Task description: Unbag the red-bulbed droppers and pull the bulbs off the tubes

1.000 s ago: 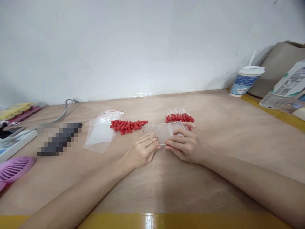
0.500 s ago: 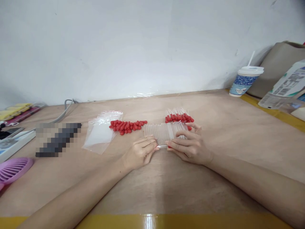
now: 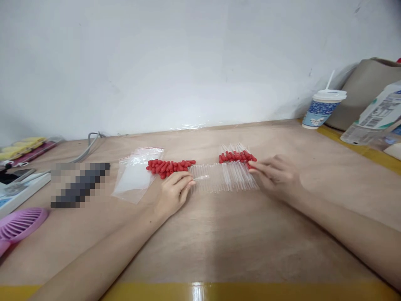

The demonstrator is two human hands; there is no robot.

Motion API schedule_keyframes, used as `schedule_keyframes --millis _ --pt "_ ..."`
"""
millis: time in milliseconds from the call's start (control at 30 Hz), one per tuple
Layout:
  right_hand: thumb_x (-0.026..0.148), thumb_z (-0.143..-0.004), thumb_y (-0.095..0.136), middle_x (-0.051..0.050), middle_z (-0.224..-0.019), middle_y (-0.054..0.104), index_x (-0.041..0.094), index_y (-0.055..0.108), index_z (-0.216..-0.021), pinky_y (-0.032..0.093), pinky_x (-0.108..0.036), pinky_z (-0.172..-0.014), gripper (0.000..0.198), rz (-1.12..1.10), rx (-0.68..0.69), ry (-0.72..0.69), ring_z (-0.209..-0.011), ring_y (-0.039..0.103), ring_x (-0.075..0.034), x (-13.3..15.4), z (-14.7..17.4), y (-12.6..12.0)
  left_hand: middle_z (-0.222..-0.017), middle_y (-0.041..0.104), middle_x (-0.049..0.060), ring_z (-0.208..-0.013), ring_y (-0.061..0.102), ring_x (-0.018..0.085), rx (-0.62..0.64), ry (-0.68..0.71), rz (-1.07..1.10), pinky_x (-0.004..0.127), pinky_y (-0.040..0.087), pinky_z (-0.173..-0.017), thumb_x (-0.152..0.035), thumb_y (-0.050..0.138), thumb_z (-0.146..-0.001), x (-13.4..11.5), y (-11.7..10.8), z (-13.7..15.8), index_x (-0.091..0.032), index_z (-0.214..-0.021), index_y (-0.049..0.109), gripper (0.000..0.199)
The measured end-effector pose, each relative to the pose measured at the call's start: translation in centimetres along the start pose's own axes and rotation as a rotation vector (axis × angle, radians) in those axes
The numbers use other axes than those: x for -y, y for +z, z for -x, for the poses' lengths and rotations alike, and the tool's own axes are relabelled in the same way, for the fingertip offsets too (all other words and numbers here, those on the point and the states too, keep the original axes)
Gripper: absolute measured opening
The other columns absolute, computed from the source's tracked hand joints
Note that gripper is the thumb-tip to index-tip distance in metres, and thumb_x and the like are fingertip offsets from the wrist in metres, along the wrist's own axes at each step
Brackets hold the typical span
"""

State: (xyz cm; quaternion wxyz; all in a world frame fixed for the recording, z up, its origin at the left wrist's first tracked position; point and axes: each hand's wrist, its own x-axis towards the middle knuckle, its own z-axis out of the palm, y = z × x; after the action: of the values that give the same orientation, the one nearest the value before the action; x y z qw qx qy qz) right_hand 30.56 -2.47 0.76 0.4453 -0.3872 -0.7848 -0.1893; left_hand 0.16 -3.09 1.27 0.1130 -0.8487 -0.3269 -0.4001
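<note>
My left hand (image 3: 175, 192) is closed in a pinch on a thin clear glass tube (image 3: 202, 177), which points right above a row of similar clear tubes (image 3: 216, 177) lying side by side. Just left of that row is a heap of red rubber bulbs (image 3: 167, 166), close to my left fingers. At the right end of the row my right hand (image 3: 278, 175) pinches a red rubber bulb (image 3: 249, 164). It touches the edge of a pile of droppers with red bulbs (image 3: 234, 156), whose clear tubes point away from me. My right fingers partly hide that bulb.
Clear zip bags (image 3: 134, 177) lie left of the bulbs. Farther left are a pixelated dark object (image 3: 79, 186), a pink fan (image 3: 23, 225) and a white power strip (image 3: 28, 188). A lidded paper cup (image 3: 322, 108) and a plastic package (image 3: 376, 113) stand at the right.
My hands were close together at the row's near edge, holding a clear tube between them. They have moved apart: left hand leftward with a tube, right hand right and away to the dropper pile.
</note>
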Motion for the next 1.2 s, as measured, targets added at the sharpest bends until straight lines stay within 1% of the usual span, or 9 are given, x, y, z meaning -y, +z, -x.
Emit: schedule_keyframes --millis 100,200,300,467,667,800,900,1067,1200 --pt "0.036 -0.081 0.054 -0.005 -0.072 0.057 0.019 0.067 -0.091 0.040 -0.028 -0.054 0.024 -0.024 0.028 0.352 -0.060 0.050 -0.014 -2.6 0.3 0.4 -0.081 0.055 0.005 -0.075 0.055 0.013 -0.030 -0.100 -0.046 0.025 0.050 -0.065 -0.016 0.050 -0.085 0.7 -0.1 -0.1 -0.015 -0.089 0.062 0.013" --pt "0.037 -0.074 0.058 -0.003 -0.068 0.055 0.015 0.063 -0.089 0.041 -0.028 -0.050 0.027 -0.057 0.156 0.575 -0.054 0.048 -0.013 -3.5 0.5 0.8 -0.078 0.049 0.004 -0.072 0.050 0.012 -0.036 -0.119 -0.068 0.025 0.048 -0.062 -0.015 0.046 -0.086 1.0 0.2 -0.1 -0.014 -0.097 0.061 0.019" --pt "0.031 -0.068 0.059 -0.002 -0.066 0.059 0.016 0.059 -0.084 0.041 -0.026 -0.048 0.022 -0.090 0.233 0.736 -0.052 0.049 -0.012 -3.1 0.3 0.8 -0.078 0.047 0.003 -0.071 0.048 0.012 -0.030 -0.103 -0.076 0.026 0.047 -0.063 -0.011 0.043 -0.087 1.1 0.4 -0.1 -0.015 -0.105 0.058 0.024" --pt "0.025 -0.066 0.055 -0.002 -0.060 0.061 0.019 0.063 -0.069 0.040 -0.025 -0.048 0.011 -0.110 0.337 0.781 -0.050 0.052 -0.012 -2.1 -0.2 0.4 -0.073 0.046 0.002 -0.066 0.047 0.011 -0.056 -0.023 -0.119 0.023 0.045 -0.058 -0.009 0.042 -0.087 1.1 0.5 -0.1 -0.016 -0.103 0.058 0.024" --pt "0.032 -0.069 0.056 -0.002 -0.060 0.063 0.019 0.065 -0.073 0.041 -0.026 -0.049 0.017 -0.154 0.331 0.778 -0.051 0.055 -0.013 -2.7 0.3 1.0 -0.072 0.053 0.002 -0.065 0.053 0.010 0.023 0.101 -0.242 0.021 0.047 -0.061 -0.012 0.041 -0.088 1.0 0.1 -0.6 -0.015 -0.094 0.059 0.019" --pt "0.035 -0.068 0.060 -0.003 -0.066 0.066 0.018 0.064 -0.075 0.044 -0.026 -0.052 0.018 -0.234 0.300 0.870 -0.056 0.059 -0.015 -3.1 0.6 1.4 -0.075 0.058 0.003 -0.067 0.056 0.011 0.048 0.125 -0.284 0.021 0.048 -0.062 -0.013 0.044 -0.087 0.9 -0.1 -0.8 -0.015 -0.090 0.059 0.016" --pt "0.036 -0.067 0.063 -0.003 -0.067 0.066 0.018 0.063 -0.073 0.045 -0.027 -0.054 0.019 -0.263 0.272 0.907 -0.058 0.059 -0.015 -3.0 0.5 1.3 -0.076 0.059 0.003 -0.067 0.057 0.011 0.050 0.113 -0.253 0.020 0.048 -0.061 -0.013 0.044 -0.086 1.1 0.3 -0.7 -0.016 -0.087 0.059 0.015" --pt "0.043 -0.070 0.060 -0.002 -0.064 0.065 0.019 0.065 -0.065 0.041 -0.025 -0.051 0.025 -0.203 0.322 0.857 -0.057 0.057 -0.015 -2.6 0.0 0.9 -0.080 0.061 0.005 -0.069 0.058 0.012 0.083 0.041 -0.111 0.022 0.049 -0.061 -0.018 0.045 -0.086 1.4 1.0 -0.4 -0.016 -0.088 0.059 0.015" --pt "0.046 -0.073 0.056 -0.004 -0.060 0.064 0.018 0.063 -0.071 0.040 -0.025 -0.046 0.029 -0.212 0.300 0.925 -0.052 0.057 -0.015 -3.0 0.0 1.4 -0.087 0.061 0.006 -0.063 0.057 0.011 0.111 -0.018 -0.009 0.023 0.050 -0.059 -0.028 0.053 -0.083 1.0 0.8 -0.4 -0.015 -0.094 0.059 0.018"
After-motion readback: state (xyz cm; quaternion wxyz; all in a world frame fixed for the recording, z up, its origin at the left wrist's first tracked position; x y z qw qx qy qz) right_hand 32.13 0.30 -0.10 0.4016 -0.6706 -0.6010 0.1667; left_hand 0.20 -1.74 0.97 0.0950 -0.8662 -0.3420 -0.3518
